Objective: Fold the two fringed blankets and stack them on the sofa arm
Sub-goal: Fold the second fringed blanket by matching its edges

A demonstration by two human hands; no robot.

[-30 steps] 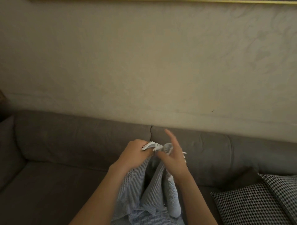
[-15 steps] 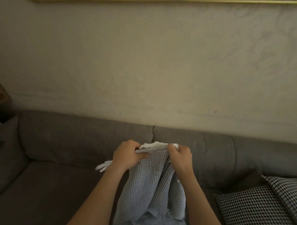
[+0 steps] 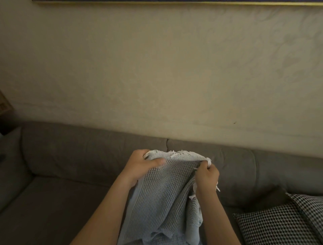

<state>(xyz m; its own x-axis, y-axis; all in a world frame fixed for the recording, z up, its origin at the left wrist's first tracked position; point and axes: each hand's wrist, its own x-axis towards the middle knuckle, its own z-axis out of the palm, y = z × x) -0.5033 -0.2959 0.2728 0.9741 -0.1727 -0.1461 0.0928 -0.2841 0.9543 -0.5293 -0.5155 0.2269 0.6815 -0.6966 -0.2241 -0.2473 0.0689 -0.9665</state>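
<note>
Head view: looks down over two bare forearms at a grey sofa (image 3: pixel 87 150) standing against a pale wall (image 3: pixel 157 78).
Blanket: one light grey, waffle-weave blanket (image 3: pixel 162 197) is held up in the lower middle of the frame, in front of the sofa back. It hangs in loose folds between the forearms and runs off the bottom edge.
Fringe: white tassels (image 3: pixel 176 153) stick up along the top edge stretched between the two hands. A few more dangle beside the right wrist.
Left hand: the left hand (image 3: pixel 139 167) is at lower centre-left. Its grip is clamped on the blanket's upper left corner, with the thumb laid across the near face of the cloth and the fingers curled behind.
Right hand: the right hand (image 3: pixel 208 178) is at lower centre-right, slightly lower than the other. Its grip is closed round the bunched upper right corner, knuckles toward the camera.
Cushion: a black-and-white checked cushion (image 3: pixel 272 225) lies on the sofa seat in the lower right corner, near the right forearm but apart from the blanket.
Picture frame: the gilt edge of a picture frame (image 3: pixel 174 2) runs along the top of the frame.
Left edge: a dark shape at mid-height is too dim to identify.
</note>
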